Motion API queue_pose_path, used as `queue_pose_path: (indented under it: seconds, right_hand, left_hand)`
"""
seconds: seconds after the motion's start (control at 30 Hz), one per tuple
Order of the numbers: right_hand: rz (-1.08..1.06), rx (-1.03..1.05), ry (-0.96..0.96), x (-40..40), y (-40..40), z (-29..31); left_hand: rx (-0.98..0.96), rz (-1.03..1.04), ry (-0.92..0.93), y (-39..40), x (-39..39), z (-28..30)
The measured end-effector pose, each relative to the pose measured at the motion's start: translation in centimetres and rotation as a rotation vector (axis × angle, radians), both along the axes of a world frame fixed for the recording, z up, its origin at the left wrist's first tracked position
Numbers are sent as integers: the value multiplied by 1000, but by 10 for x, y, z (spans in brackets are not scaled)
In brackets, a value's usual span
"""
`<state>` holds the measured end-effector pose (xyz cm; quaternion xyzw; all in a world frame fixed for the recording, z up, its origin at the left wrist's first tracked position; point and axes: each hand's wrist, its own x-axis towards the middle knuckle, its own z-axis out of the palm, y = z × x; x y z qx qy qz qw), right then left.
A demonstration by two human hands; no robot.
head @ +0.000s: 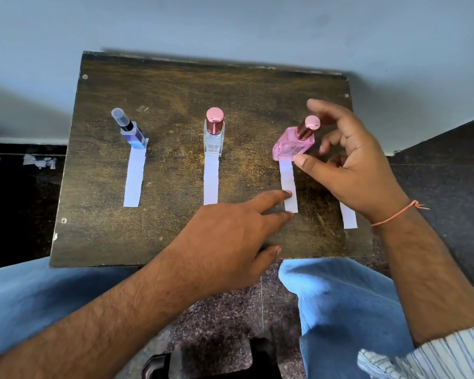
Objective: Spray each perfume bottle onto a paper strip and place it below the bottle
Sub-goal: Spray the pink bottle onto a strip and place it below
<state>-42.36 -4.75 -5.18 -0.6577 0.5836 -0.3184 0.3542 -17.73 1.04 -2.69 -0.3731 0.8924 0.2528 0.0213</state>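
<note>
Third strip being settled under the pink bottle on the wooden board (pixel 175 86).

The right hand (pixel 359 170) curved loosely around the pink bottle (pixel 293 146), thumb touching its base and fingers spread apart from the cap, gripping nothing, seemingly to steady it. The left hand (pixel 225 228) pressed two straight fingers on the third strip (pixel 288 184), probably to square it below. Three bottles stood, each with a strip; a fourth strip (pixel 349 218) lay spare at right.
</note>
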Motion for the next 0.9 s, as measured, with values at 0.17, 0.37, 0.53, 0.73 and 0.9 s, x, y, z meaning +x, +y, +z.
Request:
queue_pose_path:
  seconds: [0.17, 0.37, 0.53, 0.73, 0.9]
  right_hand:
    - [-128, -77, -17, -18, 4, 9]
    - [-120, -92, 151, -49, 12, 13]
    - [4, 2, 240, -61, 19, 14]
    - [60, 136, 273, -79, 27, 14]
    - [85, 208, 271, -90, 35, 12]
  left_hand:
    - [-40, 42, 96, 1, 0, -5]
    - [-71, 67, 166, 0, -6, -9]
    - [-102, 74, 209, -1, -14, -11]
    - [-96, 69, 235, 0, -30, -11]
    - [-97, 65, 249, -1, -41, -11]
